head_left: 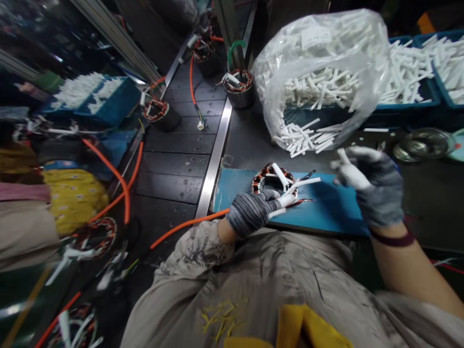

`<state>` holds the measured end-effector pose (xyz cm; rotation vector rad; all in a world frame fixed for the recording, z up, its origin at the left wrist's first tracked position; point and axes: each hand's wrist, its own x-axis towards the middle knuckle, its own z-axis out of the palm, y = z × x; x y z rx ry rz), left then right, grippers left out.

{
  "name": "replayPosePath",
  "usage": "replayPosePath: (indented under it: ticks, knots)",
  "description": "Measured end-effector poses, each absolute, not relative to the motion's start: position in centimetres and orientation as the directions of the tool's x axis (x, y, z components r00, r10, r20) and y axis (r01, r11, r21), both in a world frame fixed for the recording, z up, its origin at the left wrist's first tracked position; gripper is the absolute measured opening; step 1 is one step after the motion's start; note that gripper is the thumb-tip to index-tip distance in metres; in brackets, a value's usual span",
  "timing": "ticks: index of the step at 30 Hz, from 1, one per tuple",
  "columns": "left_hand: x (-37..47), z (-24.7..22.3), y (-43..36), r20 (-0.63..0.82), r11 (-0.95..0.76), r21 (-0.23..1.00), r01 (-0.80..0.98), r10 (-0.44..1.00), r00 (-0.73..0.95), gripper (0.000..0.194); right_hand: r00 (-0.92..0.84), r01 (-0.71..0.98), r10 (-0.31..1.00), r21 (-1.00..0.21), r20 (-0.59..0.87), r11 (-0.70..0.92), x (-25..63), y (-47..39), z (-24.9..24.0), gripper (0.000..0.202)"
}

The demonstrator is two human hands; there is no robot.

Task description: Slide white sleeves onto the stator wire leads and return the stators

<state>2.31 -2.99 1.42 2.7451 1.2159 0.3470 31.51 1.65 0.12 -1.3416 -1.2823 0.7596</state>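
Observation:
My left hand [253, 210], in a grey striped glove with white fingertips, is closed at the near side of a wound copper ring [258, 181] and pinches its white-sleeved leads [289, 196]. The ring lies on a blue mat [322, 198]; several white tubes and dark wire ends stick out of it to the right. An orange cable [188, 223] passes under my left wrist. Raised over the mat's right end, my right hand [377, 183] wears a grey glove with white fingertips. Its fingers are bent around a short white tube [341, 155].
Beyond the mat, an open clear bag [268, 82] spills white tubes. Blue bins [431, 92] of tubes stand at back right, with metal dishes [422, 145] nearer. Left of the metal rail [213, 169] runs a slatted conveyor [174, 169] with wound cores. A person's yellow sleeve [74, 198] shows at left.

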Motion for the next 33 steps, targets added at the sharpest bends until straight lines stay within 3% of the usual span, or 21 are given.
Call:
replayPosePath:
  ticks: [1, 5, 9, 13, 18, 21, 24, 27, 30, 33]
  knots:
    - [2.3, 1.4, -3.0, 0.161, -0.668, 0.195, 0.718, 0.744, 0.649, 0.04, 0.193, 0.2, 0.969, -0.973, 0.151, 0.112, 31.7, -0.3, 0.4, 0.033]
    - [2.6, 1.4, -3.0, 0.151, -0.654, 0.183, 0.734, 0.757, 0.636, 0.043, 0.116, 0.199, 0.986, -0.97, -0.122, -0.143, 31.7, -5.1, -0.5, 0.029]
    - [2.6, 1.6, -2.8, 0.139, -0.661, 0.159, 0.733, 0.751, 0.646, 0.042, 0.071, 0.112, 0.972, -0.966, -0.224, -0.231, 31.1, -5.3, -2.4, 0.037]
    - [2.5, 1.8, -2.7, 0.093, -0.659, 0.168, 0.733, 0.751, 0.654, 0.041, 0.046, 0.203, 0.994, -0.974, -0.096, -0.103, 30.7, -4.3, -2.4, 0.029]
    - [2.8, 1.8, -3.0, 0.11, -0.656, 0.173, 0.735, 0.754, 0.647, 0.043, -0.241, 0.365, 0.962, -0.906, 0.128, 0.212, 30.3, -3.3, -0.8, 0.02]
    - [3.2, 1.5, -3.4, 0.128, -0.611, 0.22, 0.76, 0.791, 0.599, 0.045, -0.345, 0.457, 0.927, -0.836, 0.149, 0.305, 30.4, -3.2, 0.2, 0.025]
    - [3.6, 1.1, -3.7, 0.149, -0.601, 0.205, 0.772, 0.799, 0.583, 0.041, -0.395, 0.38, 0.912, -0.924, -0.11, 0.053, 30.2, -3.2, 1.1, 0.035]
    - [3.8, 0.7, -3.8, 0.183, -0.617, 0.101, 0.781, 0.783, 0.595, 0.033, -0.462, 0.29, 0.798, -0.916, -0.387, -0.277, 29.2, -3.0, 1.8, 0.054]
    - [4.0, 0.4, -3.8, 0.206, -0.605, 0.031, 0.795, 0.782, 0.588, 0.028, -0.495, 0.216, 0.751, -0.899, -0.438, -0.381, 27.9, -2.3, 2.4, 0.061]
    - [4.1, 0.2, -3.9, 0.265, -0.618, -0.014, 0.786, 0.756, 0.599, 0.026, -0.54, 0.253, 0.735, -0.912, -0.41, -0.323, 26.7, -1.6, 2.5, 0.065]
